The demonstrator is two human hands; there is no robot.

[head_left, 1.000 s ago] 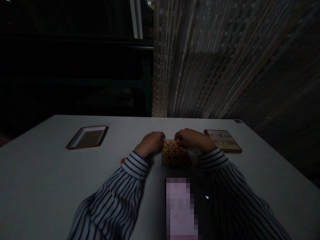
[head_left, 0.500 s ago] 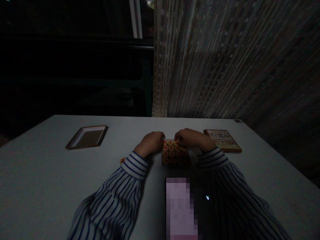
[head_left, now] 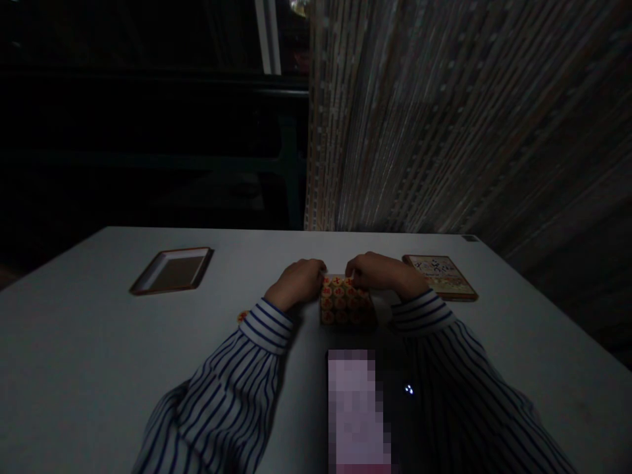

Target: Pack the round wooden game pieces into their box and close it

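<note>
In the head view, a small box of round Chinese chess pieces (head_left: 340,303) with red characters, packed in rows, lies on the white table in front of me. My left hand (head_left: 299,282) is closed at its far left corner, fingertips against the edge. My right hand (head_left: 376,271) bends over the far right corner, its fingers closed on the rim there. Whether a single piece is also between the fingers is hidden. One loose chess piece (head_left: 242,316) lies by my left cuff, partly covered by it.
An open shallow box lid (head_left: 172,270) lies at the left of the white table (head_left: 123,368). A flat printed box cover (head_left: 447,276) is by my right forearm. Close to me a lit phone (head_left: 358,408) lies on a dark object. A string curtain (head_left: 375,131) hangs behind the table.
Both hands keep nearly the same hold at the box's far corners. The view has shifted very slightly.
</note>
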